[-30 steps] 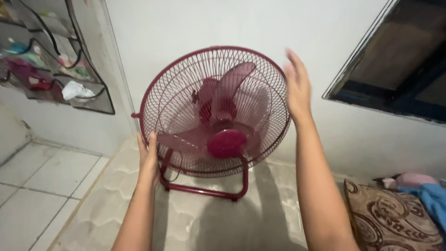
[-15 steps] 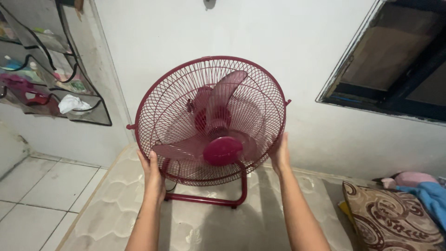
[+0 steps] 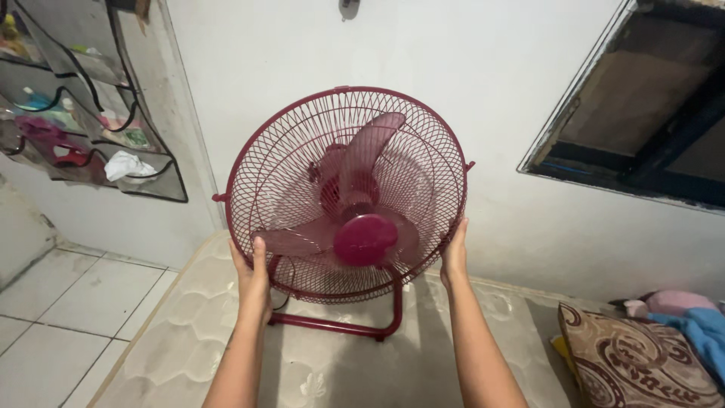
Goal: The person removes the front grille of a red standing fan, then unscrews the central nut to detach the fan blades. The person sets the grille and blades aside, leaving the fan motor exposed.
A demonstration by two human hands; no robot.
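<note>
standing on a bare mattress [image 3: 226,332] against a white wall [image 3: 483,83], the red floor fan [image 3: 347,193] shows 3 blades behind its wire cage. left hand [image 3: 253,279] grasps the cage's lower left rim; right hand [image 3: 455,253] grasps its lower right rim. the fan's tube stand [image 3: 340,326] touches the mattress between the 2 forearms. a hanging organizer [image 3: 83,113] lies left, a dark window [image 3: 649,113] right, a patterned pillow [image 3: 634,363] at lower right.
</note>
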